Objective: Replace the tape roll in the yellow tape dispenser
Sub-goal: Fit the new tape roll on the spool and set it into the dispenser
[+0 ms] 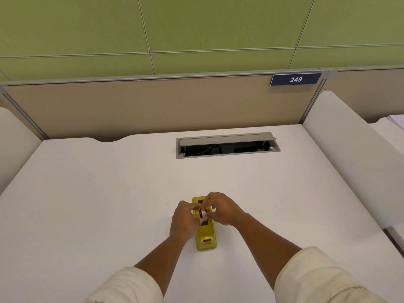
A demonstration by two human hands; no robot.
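A yellow tape dispenser (207, 238) lies lengthwise on the white desk (98, 204), its cutter end nearest me. A small tape roll (203, 214) with a dark core stands on edge just above the dispenser's open slot. My left hand (183, 219) pinches the roll from the left and my right hand (220, 209) pinches it from the right. The hands cover the dispenser's middle and far end, so I cannot tell whether the roll sits in the slot or hovers over it.
An open grey cable hatch (227, 145) is set into the desk at the back. A beige partition (153, 106) with a blue "249" sign (295, 79) closes off the far edge. White side dividers (349, 149) flank the desk.
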